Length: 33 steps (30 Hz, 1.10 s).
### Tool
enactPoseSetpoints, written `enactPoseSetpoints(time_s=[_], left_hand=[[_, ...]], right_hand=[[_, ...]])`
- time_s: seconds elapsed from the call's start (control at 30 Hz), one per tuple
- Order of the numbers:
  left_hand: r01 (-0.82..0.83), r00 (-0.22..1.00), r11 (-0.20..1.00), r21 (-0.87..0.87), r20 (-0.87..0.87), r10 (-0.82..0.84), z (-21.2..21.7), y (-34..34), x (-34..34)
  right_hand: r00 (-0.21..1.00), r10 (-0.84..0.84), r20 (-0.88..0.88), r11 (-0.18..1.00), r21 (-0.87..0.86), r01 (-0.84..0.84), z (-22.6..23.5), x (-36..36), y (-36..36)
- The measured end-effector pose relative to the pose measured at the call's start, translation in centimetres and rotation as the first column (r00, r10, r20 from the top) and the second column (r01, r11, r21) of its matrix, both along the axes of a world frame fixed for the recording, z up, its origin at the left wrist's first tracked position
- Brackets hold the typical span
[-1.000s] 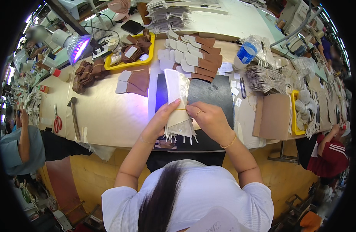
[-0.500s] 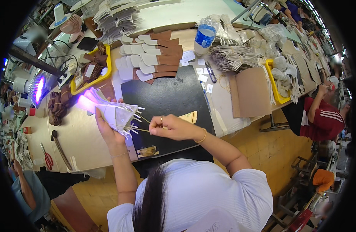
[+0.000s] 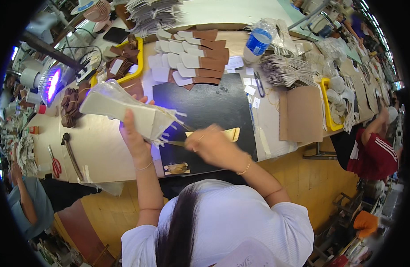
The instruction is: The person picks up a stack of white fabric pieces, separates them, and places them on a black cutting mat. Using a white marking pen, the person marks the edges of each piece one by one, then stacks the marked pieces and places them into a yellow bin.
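My left hand [image 3: 136, 133] is wrapped round a stack of off-white flat pieces [image 3: 120, 109], with narrow strips fanning out at its right end. A thin yellowish elastic band [image 3: 177, 143] runs taut from that end to my right hand [image 3: 216, 147]. My right fingers are closed on the band, somewhat blurred by motion. Both hands are above the black mat [image 3: 205, 98]. Beneath my right hand lies a small yellow plate [image 3: 232, 134], partly covered by it.
Brown-and-white leather pieces [image 3: 196, 62] overlap behind the mat. A lit lamp [image 3: 51, 85] stands left, by a yellow tray [image 3: 140, 55]. A hammer [image 3: 71, 155] and red-handled scissors [image 3: 56, 165] lie at left. A bottle [image 3: 257, 44], cutter [image 3: 259, 84] and brown cardboard [image 3: 306, 115] sit right.
The stack has tilted and moved out of the lamp's bright glow. My right hand has shifted slightly right with the band stretched. The whole view has shifted a little.
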<state>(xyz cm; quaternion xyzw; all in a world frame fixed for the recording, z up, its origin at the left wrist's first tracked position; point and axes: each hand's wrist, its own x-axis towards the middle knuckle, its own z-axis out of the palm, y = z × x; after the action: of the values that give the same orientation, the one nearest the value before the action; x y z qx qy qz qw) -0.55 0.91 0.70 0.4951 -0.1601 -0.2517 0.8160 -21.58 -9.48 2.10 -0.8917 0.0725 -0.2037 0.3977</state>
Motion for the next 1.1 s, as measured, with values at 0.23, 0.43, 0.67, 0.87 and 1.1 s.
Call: enactPoseSetpoints(time_s=[0.23, 0.43, 0.67, 0.87, 1.1], left_hand=[[-0.11, 0.895, 0.99, -0.09, -0.441, 0.059, -1.5, 0.6, 1.3], [0.319, 0.863, 0.912, -0.257, -0.319, -0.392, -1.8, 2.1, -0.2], [0.429, 0.712, 0.871, -0.238, -0.505, -0.488, -1.3, 1.5, -3.4], [0.51, 0.58, 0.814, -0.28, -0.586, -0.565, -2.3, 2.1, -4.9], [0.538, 0.808, 0.834, 0.124, -0.357, -0.469, -1.6, 1.3, -7.4]], right_hand=[[0.973, 0.081, -0.216, 0.994, 0.088, -0.063, 0.4, -2.2, -0.8], [0.737, -0.612, -0.285, 0.789, -0.166, 0.591, -1.3, -7.3, -7.1], [0.477, -0.771, -0.422, 0.634, -0.447, 0.63, -4.6, -13.6, -13.6], [0.608, -0.788, -0.097, 0.576, -0.466, 0.672, -3.3, -10.1, -11.8], [0.955, -0.294, -0.031, 0.95, 0.103, 0.296, 1.9, 2.7, -1.1]])
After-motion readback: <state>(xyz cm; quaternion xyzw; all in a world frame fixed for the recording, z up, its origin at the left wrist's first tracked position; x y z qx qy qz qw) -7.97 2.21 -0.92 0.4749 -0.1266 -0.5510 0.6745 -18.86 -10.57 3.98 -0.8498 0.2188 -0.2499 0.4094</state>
